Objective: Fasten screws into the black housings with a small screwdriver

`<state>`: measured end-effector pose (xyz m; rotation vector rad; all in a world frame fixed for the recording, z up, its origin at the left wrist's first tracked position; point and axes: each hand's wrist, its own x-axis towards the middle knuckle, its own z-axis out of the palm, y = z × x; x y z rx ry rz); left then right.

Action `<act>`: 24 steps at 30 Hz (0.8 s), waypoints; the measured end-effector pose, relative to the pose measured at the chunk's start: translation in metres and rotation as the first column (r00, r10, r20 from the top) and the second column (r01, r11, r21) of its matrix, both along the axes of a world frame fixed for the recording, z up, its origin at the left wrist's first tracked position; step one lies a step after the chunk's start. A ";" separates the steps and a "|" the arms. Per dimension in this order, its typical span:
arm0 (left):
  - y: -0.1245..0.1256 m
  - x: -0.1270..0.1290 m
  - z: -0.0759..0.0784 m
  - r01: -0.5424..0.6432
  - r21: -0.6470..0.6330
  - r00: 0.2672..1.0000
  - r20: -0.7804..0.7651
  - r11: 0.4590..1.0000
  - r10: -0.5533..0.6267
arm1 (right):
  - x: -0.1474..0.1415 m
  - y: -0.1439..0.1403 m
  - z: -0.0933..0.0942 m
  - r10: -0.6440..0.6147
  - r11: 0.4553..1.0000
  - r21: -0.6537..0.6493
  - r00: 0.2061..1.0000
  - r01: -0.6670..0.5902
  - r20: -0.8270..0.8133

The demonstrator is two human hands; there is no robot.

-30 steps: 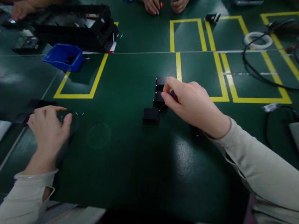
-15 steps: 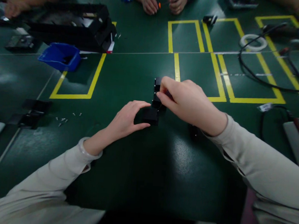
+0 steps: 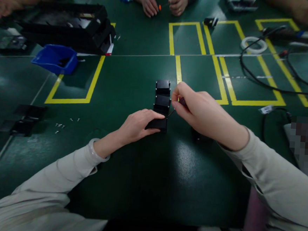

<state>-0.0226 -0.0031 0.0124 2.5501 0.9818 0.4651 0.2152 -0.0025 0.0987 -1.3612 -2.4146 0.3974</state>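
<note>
Left hand clamped on the nearest black block; two more black blocks in line just beyond its fingertips. Right hand pinched shut beside the middle one; what it pinches is too dark to tell.

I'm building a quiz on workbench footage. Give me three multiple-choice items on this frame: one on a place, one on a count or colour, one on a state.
1. Where does the left hand rest?
A. on the nearest black block
B. in the blue bin
C. on the white tape roll

2. How many black blocks stand in the row at the table's middle?
A. one
B. three
C. six

3. How does the right hand stand?
A. flat and open on the table
B. fingertips pinched on something small beside the middle black block
C. closed round the black cable

Answers:
1 A: its fingers and thumb lie on the nearest block.
2 B: near, middle and far black block line up.
3 B: thumb and forefinger meet beside the row; what they pinch is too small to name.
</note>
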 end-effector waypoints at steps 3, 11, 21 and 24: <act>0.002 0.005 -0.002 0.027 -0.014 0.999 0.021 1.000 -0.027 | 0.005 -0.005 -0.002 -0.010 1.000 0.002 1.000 0.010 -0.014; 0.002 0.003 -0.006 0.070 -0.026 0.995 0.076 0.997 -0.068 | 0.008 -0.008 -0.017 -0.079 0.996 0.039 0.989 0.085 -0.121; 0.000 0.002 0.004 0.079 -0.004 0.994 -0.069 0.997 -0.079 | 0.016 -0.008 -0.022 -0.104 0.994 0.014 0.967 0.111 -0.231; 0.001 -0.002 0.003 0.075 0.030 0.992 -0.104 0.997 -0.071 | 0.018 -0.006 -0.026 -0.081 0.997 -0.014 0.953 0.081 -0.292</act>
